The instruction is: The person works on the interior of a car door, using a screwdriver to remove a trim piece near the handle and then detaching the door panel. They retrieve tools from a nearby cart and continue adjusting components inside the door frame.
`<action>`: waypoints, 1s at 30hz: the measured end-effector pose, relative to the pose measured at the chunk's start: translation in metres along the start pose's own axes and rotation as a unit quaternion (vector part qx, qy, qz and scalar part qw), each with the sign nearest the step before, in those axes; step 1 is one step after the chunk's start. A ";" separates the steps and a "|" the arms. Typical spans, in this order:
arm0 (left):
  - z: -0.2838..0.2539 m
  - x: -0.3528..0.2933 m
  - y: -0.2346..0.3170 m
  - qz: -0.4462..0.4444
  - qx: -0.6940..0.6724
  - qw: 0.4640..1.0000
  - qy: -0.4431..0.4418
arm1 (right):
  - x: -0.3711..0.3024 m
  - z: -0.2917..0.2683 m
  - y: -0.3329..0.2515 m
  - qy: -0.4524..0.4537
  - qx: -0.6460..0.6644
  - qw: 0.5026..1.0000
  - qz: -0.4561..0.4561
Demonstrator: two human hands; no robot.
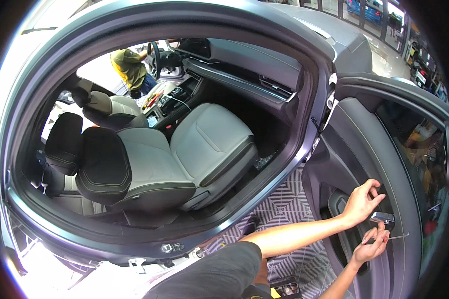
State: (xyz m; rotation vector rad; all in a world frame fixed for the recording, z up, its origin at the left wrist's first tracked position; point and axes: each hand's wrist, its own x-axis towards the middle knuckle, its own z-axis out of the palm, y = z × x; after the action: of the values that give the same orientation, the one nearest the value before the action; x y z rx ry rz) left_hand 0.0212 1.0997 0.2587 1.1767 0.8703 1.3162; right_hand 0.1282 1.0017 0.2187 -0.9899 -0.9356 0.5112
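Note:
The open car door stands at the right, its dark inner trim facing me. My left hand is at that trim, fingers bent and apart, with no object visible in them. Just below it my right hand is closed around a slim metal rod-like tool, whose thin tip points right across the trim. Its handle is hidden in my fingers. Between the two hands a small black piece with a silvery top sits at the door panel, close to my right fingertips; whether they touch it I cannot tell.
Left of the door is the car's cabin with a grey front seat and a centre console with tools near it. A person in a yellow-green shirt is at the far side. A box of small parts stands on the patterned floor.

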 end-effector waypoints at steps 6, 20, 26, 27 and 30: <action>0.000 -0.011 -0.023 0.136 0.100 0.985 -0.035 | -0.002 0.000 0.004 0.002 0.007 1.000 0.010; -0.009 0.000 -0.015 0.170 0.148 0.972 -0.069 | 0.000 0.005 -0.004 0.007 -0.013 1.000 0.014; -0.009 -0.001 -0.013 0.152 0.130 0.976 -0.083 | -0.001 0.008 -0.004 0.025 -0.016 0.999 0.025; -0.010 -0.001 -0.015 0.158 0.128 0.976 -0.081 | -0.001 0.004 -0.001 0.012 -0.007 1.000 0.018; -0.011 -0.002 -0.015 0.162 0.121 0.976 -0.083 | 0.001 -0.002 0.005 -0.008 0.006 1.000 0.006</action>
State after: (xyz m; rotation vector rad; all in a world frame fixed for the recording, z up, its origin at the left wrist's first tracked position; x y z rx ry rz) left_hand 0.0140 1.1015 0.2412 1.6504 0.7524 1.3713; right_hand 0.1307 1.0036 0.2136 -0.9831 -0.9403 0.5350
